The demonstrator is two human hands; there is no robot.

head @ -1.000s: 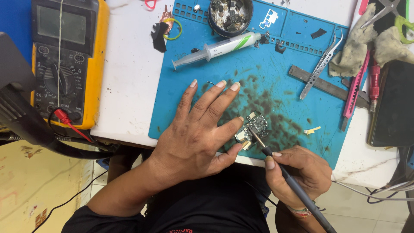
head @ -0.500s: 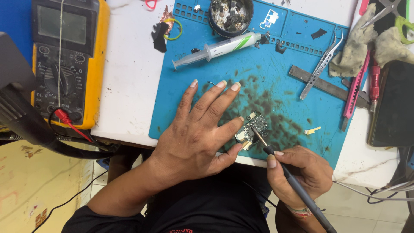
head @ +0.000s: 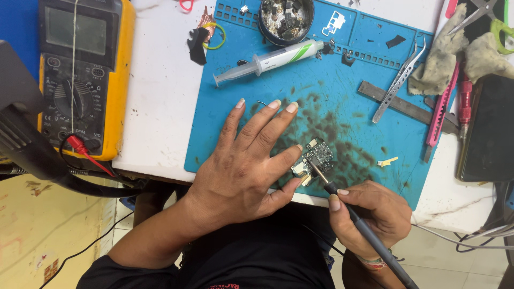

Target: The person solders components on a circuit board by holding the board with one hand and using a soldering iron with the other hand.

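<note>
The left hand (head: 243, 166) lies flat with spread fingers on the blue mat (head: 348, 80), its thumb and forefinger pinching a small circuit board (head: 315, 158) near the mat's front edge; the hand hides part of the board. The right hand (head: 369, 211) grips a soldering iron (head: 356, 222), its tip on the board and its handle cut off by the lower edge. A round black dish (head: 285, 18), cropped at the top, holds small dark parts too tiny to tell. A syringe (head: 270, 60) lies beside it.
</note>
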